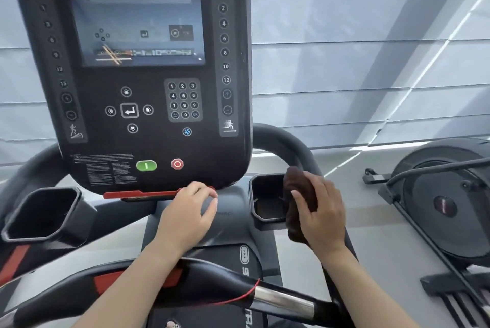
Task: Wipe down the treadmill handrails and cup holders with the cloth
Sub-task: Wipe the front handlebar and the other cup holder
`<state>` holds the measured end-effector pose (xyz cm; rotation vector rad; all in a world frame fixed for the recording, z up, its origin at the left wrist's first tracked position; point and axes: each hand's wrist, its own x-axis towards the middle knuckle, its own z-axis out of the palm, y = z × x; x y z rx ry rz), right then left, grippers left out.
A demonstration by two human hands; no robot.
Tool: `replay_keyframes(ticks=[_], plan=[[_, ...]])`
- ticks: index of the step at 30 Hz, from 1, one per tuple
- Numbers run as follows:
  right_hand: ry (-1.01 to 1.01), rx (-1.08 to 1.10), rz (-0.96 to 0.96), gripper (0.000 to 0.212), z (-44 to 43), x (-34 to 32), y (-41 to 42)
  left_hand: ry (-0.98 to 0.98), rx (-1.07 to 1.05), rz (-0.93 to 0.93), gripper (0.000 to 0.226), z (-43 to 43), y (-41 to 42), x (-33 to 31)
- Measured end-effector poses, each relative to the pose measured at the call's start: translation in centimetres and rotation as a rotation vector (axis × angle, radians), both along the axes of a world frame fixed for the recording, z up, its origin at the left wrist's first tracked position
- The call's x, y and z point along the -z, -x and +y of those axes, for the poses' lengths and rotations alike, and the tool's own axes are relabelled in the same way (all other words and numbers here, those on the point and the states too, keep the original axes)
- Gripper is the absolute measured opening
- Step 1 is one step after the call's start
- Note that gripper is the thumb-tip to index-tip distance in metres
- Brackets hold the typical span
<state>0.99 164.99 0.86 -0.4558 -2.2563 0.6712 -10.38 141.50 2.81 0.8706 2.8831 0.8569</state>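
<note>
A dark brown cloth (298,189) lies bunched over the right edge of the right cup holder (266,199), where the right handrail (286,144) curves down. My right hand (322,211) presses on the cloth and grips it. My left hand (189,212) rests with curled fingers on the grey deck just below the console, holding nothing. The left cup holder (42,212) sits at the left beside the left handrail (23,168). A black and chrome front grip bar (281,298) crosses below my forearms.
The black Star Trac console (132,75) with screen, keypad, green and red buttons rises in front. A red safety clip bar (138,193) runs under it. Another exercise machine (448,195) stands at the right. Grey window blinds fill the background.
</note>
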Motion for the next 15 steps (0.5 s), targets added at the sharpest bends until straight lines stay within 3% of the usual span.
replay_keyframes(ticks=[5, 9, 15], plan=[[-0.02, 0.031, -0.069, 0.041, 1.2, -0.5, 1.8, 0.016, -0.017, 0.203, 0.034, -0.2, 0.7, 0.0], [-0.059, 0.001, -0.289, 0.038, 0.6, 2.2, 3.9, 0.097, -0.108, 0.151, 0.059, -0.5, 0.7, 1.6], [-0.057, -0.049, -0.486, 0.042, 1.9, 2.3, 8.0, 0.282, -0.149, 0.037, 0.07, -0.5, 1.3, 3.2]])
